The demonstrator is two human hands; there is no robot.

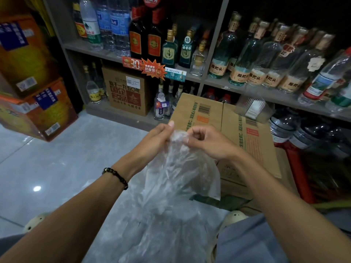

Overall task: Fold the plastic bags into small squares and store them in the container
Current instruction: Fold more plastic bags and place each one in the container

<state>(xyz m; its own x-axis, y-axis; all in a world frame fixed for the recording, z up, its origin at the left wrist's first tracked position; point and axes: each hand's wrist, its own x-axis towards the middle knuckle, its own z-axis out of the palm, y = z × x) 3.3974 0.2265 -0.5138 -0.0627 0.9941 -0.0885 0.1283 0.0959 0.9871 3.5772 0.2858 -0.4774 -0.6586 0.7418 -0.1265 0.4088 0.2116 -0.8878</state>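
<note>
A clear, crumpled plastic bag [171, 186] hangs down in front of me from its top edge to near my lap. My left hand [157, 137] pinches the bag's top edge from the left, and a dark bead bracelet is on that wrist. My right hand [207, 141] pinches the same top edge from the right, fingers curled. The two hands nearly touch at the bunched top. A clear plastic container [252, 109] with pale folded pieces inside stands on the cardboard box [237, 133] beyond my hands.
Grey shelves [237, 86] packed with glass liquor and water bottles fill the back. Orange cartons [36, 107] are stacked at the left. A red crate frame [298, 168] with large water jugs is at the right. Pale tiled floor [57, 168] lies to the left.
</note>
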